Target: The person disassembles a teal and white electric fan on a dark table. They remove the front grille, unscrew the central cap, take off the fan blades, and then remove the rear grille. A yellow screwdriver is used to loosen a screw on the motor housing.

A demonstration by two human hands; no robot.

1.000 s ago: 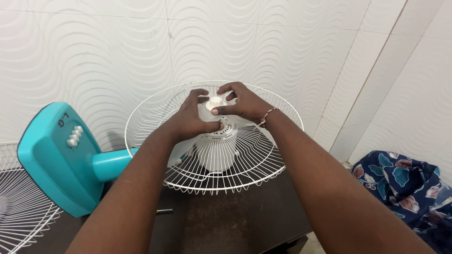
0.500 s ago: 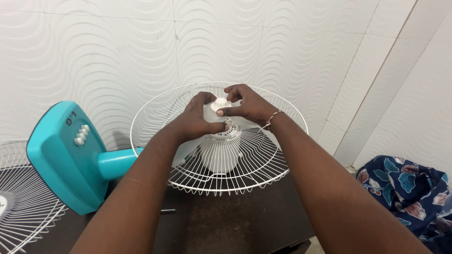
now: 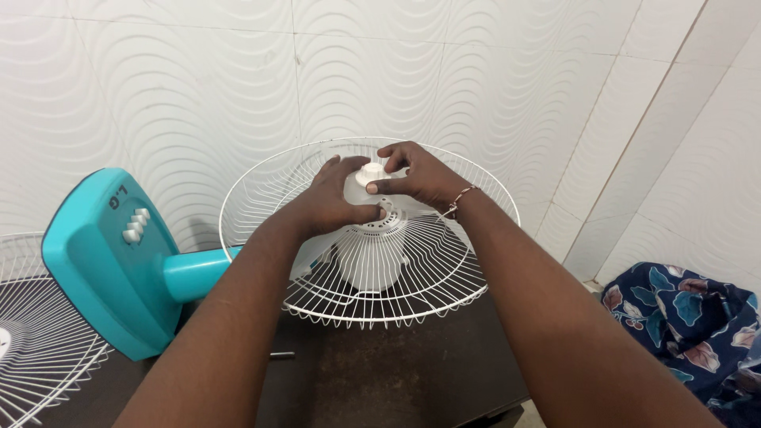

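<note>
A white wire fan guard lies like a bowl on a dark table, with the white motor housing at its centre. On top of the hub sits a small white round cap. My right hand pinches this cap with fingertips and thumb. My left hand grips the pale plastic hub piece just below and left of the cap. Both forearms reach in from the bottom of the view.
A teal fan base with white buttons lies tipped at the left, its neck pointing toward the guard. A second white wire guard lies at the far left. Dark table, small metal pin, patterned blue cloth at right, tiled walls behind.
Both hands stay on the hub and cap; the fingers have shifted only slightly. The view has moved a little, so everything sits slightly further right than one second ago.
</note>
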